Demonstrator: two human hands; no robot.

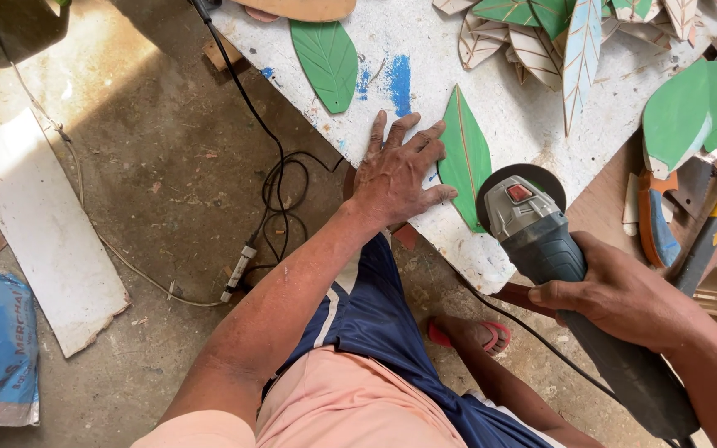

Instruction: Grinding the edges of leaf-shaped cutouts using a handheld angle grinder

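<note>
A green leaf-shaped wooden piece (pixel 463 154) lies near the corner of a white paint-flecked work board (pixel 425 50). My left hand (pixel 397 172) lies flat on the board with fingers spread, its thumb and fingertips touching the leaf's left edge. My right hand (pixel 616 294) grips the body of a grey angle grinder (pixel 537 228). The grinder's round disc guard sits at the leaf's lower right edge.
A second green leaf (pixel 325 54) lies further back on the board, and several green and pale leaf cutouts (pixel 558 33) are piled at the back right. Tools, including a yellow-handled one (pixel 711 232), lie at the right. A black cable (pixel 280 178) coils on the concrete floor. My sandalled foot (pixel 470 334) is below.
</note>
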